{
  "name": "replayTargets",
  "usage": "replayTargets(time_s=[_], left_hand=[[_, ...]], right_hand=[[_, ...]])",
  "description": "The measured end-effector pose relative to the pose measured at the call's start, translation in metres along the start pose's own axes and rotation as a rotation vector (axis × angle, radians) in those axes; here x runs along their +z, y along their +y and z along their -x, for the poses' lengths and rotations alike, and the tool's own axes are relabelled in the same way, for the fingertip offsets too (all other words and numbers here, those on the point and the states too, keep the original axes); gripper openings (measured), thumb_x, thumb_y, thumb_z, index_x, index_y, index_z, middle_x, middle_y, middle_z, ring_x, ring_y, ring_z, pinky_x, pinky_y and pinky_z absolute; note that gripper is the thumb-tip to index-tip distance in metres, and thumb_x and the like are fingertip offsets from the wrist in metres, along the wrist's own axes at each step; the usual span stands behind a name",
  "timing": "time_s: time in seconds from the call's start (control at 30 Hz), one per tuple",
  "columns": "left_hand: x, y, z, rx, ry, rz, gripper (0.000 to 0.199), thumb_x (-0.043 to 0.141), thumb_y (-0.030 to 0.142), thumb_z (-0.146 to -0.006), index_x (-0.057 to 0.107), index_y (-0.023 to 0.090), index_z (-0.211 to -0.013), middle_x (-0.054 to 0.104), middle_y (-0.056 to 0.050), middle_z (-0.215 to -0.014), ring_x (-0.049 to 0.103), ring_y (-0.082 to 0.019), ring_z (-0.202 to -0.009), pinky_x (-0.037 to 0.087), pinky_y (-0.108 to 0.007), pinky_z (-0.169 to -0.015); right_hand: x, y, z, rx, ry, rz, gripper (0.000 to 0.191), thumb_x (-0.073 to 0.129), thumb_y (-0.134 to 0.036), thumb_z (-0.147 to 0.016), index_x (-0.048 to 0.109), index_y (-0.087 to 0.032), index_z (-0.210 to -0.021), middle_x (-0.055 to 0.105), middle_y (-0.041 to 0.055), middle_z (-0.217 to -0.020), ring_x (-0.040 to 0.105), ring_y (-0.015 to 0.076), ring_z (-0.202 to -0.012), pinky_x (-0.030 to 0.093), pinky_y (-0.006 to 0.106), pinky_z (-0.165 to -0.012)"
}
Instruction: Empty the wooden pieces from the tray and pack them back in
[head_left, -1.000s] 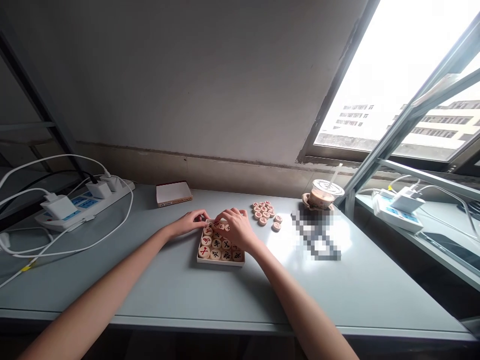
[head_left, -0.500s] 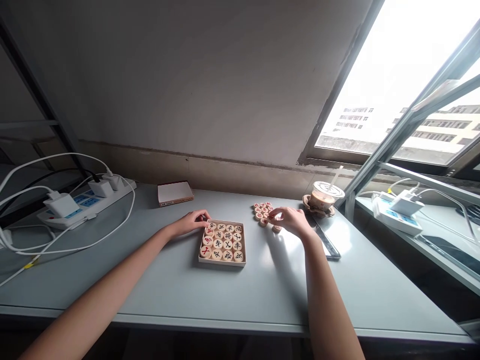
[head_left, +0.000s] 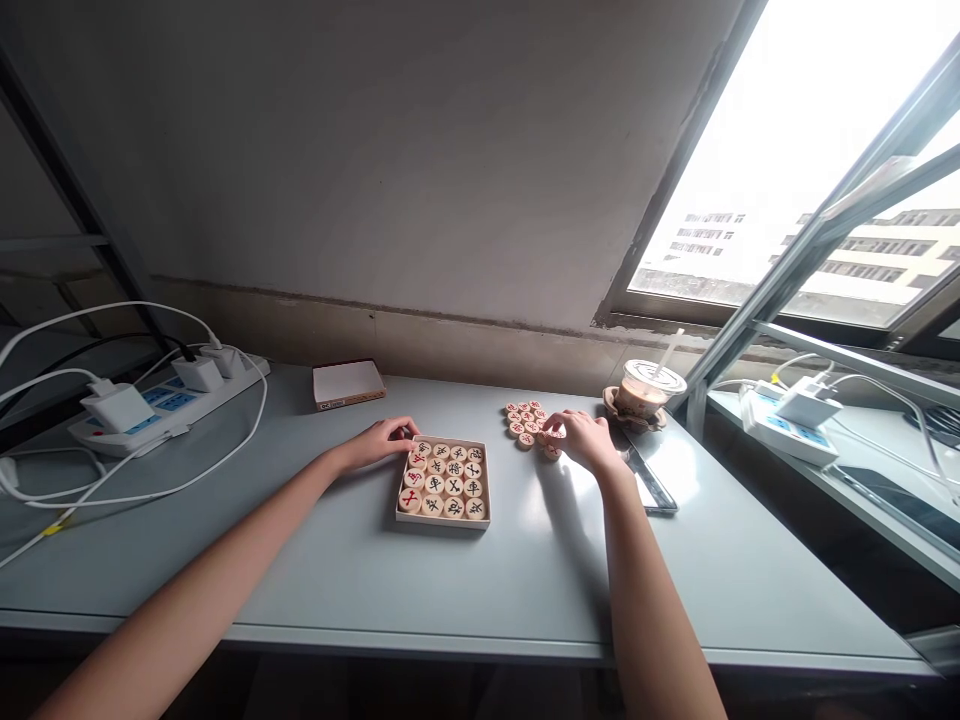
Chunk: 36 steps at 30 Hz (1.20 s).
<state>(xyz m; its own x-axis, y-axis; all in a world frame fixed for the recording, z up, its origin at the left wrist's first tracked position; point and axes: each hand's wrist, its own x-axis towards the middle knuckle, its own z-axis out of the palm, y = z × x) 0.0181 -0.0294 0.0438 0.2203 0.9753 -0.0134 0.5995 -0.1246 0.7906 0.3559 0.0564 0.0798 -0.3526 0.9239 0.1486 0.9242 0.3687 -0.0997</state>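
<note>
A shallow open box [head_left: 442, 521] lies on the desk, filled with rows of round wooden Chinese chess pieces, mostly with black characters and a few red at its left side. My left hand [head_left: 379, 442] rests at its far left corner, fingers bent around the edge. To the right, a cluster of loose Chinese chess pieces [head_left: 526, 417] with red characters lies flat on the desk. Over the cluster's right side is my right hand [head_left: 585, 438], thumb and fingertips closed on one of these pieces. The fingers partly hide that piece and its neighbours.
Behind the box lies an upturned box lid [head_left: 349, 383]. A lidded drink cup [head_left: 649, 386] with a straw stands in a cardboard holder, beside a dark flat device [head_left: 651, 482]. At the left is a power strip [head_left: 172, 405] with white cables looping over the desk.
My right hand has lowered slightly onto the red pieces, its fingertips closing in there. My left hand and the box keep their places; the view has shifted a little.
</note>
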Motion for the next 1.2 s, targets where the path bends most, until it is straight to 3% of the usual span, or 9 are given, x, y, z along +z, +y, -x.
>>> replayTargets(time_s=[0.17,0.23,0.37,0.47,0.53,0.63,0.8,1.03,1.2], left_hand=[[0.000,-0.002,-0.001,0.004,-0.007,0.000,0.029,0.051,0.043,-0.075,0.058,0.020,-0.092,0.056,-0.003,-0.089,0.049,-0.020,-0.085,0.038,-0.030,-0.079],[0.000,-0.002,-0.001,0.007,-0.002,-0.002,0.029,0.051,0.043,-0.075,0.058,0.020,-0.092,0.057,-0.003,-0.091,0.050,-0.020,-0.086,0.038,-0.031,-0.080],[0.000,0.000,0.000,0.015,-0.001,-0.004,0.030,0.051,0.043,-0.074,0.058,0.019,-0.092,0.057,-0.003,-0.094,0.050,-0.020,-0.088,0.039,-0.031,-0.081],[-0.001,0.004,0.002,0.027,-0.011,0.004,0.029,0.051,0.042,-0.075,0.057,0.020,-0.092,0.058,-0.003,-0.094,0.051,-0.020,-0.088,0.039,-0.030,-0.080],[-0.001,0.007,0.003,0.032,-0.015,0.012,0.028,0.051,0.042,-0.075,0.058,0.020,-0.091,0.059,-0.002,-0.093,0.052,-0.020,-0.086,0.040,-0.030,-0.079],[-0.001,0.009,0.003,0.035,-0.021,0.032,0.028,0.050,0.042,-0.076,0.058,0.020,-0.090,0.060,-0.002,-0.090,0.052,-0.019,-0.084,0.040,-0.029,-0.078],[0.000,0.005,0.002,0.045,-0.006,0.018,0.029,0.051,0.044,-0.076,0.058,0.020,-0.090,0.060,-0.001,-0.090,0.052,-0.019,-0.085,0.040,-0.029,-0.078],[0.000,0.003,0.000,0.053,-0.013,0.020,0.027,0.051,0.041,-0.076,0.058,0.020,-0.091,0.060,-0.002,-0.092,0.052,-0.019,-0.086,0.039,-0.030,-0.080],[0.000,0.001,0.000,0.027,-0.016,0.019,0.029,0.052,0.043,-0.076,0.057,0.019,-0.092,0.058,-0.002,-0.093,0.051,-0.020,-0.088,0.039,-0.030,-0.081]], right_hand=[[-0.003,-0.002,0.000,-0.015,-0.003,-0.031,0.018,0.054,-0.036,-0.079,0.065,-0.022,-0.082,0.066,0.0053,-0.088,0.056,0.0234,-0.089,0.035,0.036,-0.075],[-0.006,-0.012,0.000,-0.095,-0.012,-0.150,0.016,0.053,-0.033,-0.080,0.065,-0.023,-0.083,0.066,0.0036,-0.087,0.057,0.0203,-0.084,0.037,0.034,-0.074],[-0.006,-0.058,0.007,-0.444,-0.108,-0.432,0.018,0.056,-0.031,-0.080,0.064,-0.024,-0.094,0.064,0.0021,-0.090,0.057,0.0148,-0.079,0.042,0.026,-0.068],[0.003,-0.103,0.021,-0.665,-0.162,-0.471,0.035,0.062,-0.033,-0.076,0.058,-0.029,-0.111,0.060,0.0031,-0.106,0.054,0.0173,-0.095,0.042,0.029,-0.079],[0.012,-0.127,0.029,-0.721,-0.099,-0.390,0.037,0.058,-0.032,-0.081,0.053,-0.031,-0.118,0.056,0.0046,-0.115,0.050,0.0198,-0.104,0.038,0.034,-0.086],[0.022,-0.144,0.036,-0.707,0.001,-0.248,0.033,0.046,-0.021,-0.088,0.052,-0.030,-0.119,0.055,0.0064,-0.117,0.048,0.0198,-0.104,0.034,0.035,-0.086],[0.028,-0.143,0.032,-0.681,0.069,-0.256,0.023,0.048,-0.024,-0.088,0.055,-0.025,-0.110,0.058,0.0044,-0.112,0.049,0.0185,-0.100,0.032,0.033,-0.084],[0.021,-0.140,0.027,-0.701,0.068,-0.302,0.022,0.049,-0.030,-0.087,0.057,-0.026,-0.107,0.064,0.0041,-0.102,0.053,0.0182,-0.091,0.030,0.034,-0.083],[-0.003,-0.102,0.017,-0.579,0.090,-0.373,0.023,0.049,-0.039,-0.086,0.062,-0.026,-0.099,0.064,0.0022,-0.098,0.055,0.0150,-0.087,0.032,0.031,-0.083]])
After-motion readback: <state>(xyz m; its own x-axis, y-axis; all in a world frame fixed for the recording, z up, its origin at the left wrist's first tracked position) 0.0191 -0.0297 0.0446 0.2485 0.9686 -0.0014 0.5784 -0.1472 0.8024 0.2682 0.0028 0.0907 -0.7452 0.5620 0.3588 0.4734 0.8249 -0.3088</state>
